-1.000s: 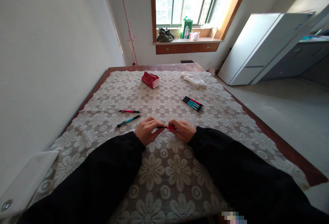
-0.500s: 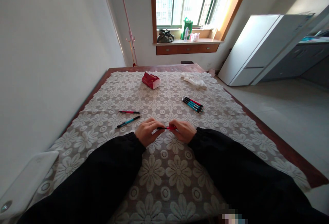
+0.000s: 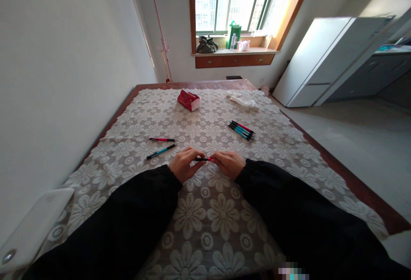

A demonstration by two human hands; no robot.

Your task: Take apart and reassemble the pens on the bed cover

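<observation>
Between my two hands, over the near middle of the table, is a red and black pen (image 3: pixel 204 159), lying roughly level. My left hand (image 3: pixel 185 163) pinches its black end between thumb and fingers. At the red end, my right hand (image 3: pixel 228 162) is closed round the barrel, covering most of the red part. To the left of my left hand lie a red and black pen (image 3: pixel 162 140) and a blue and black pen (image 3: pixel 160 152). Farther off on the right, several blue and red pens (image 3: pixel 240 130) rest side by side in a bundle.
A lace tablecloth (image 3: pixel 205 215) covers the wooden table. Toward the back are a red tissue packet (image 3: pixel 189 100) and a crumpled white plastic bag (image 3: pixel 244 101). At the near left corner sits a white device (image 3: pixel 35 228). A white fridge (image 3: pixel 316 61) stands beyond the right side.
My right fingers have shifted on the pen and now cover more of its red part. More of the black end shows by my left hand. The other pens have not moved.
</observation>
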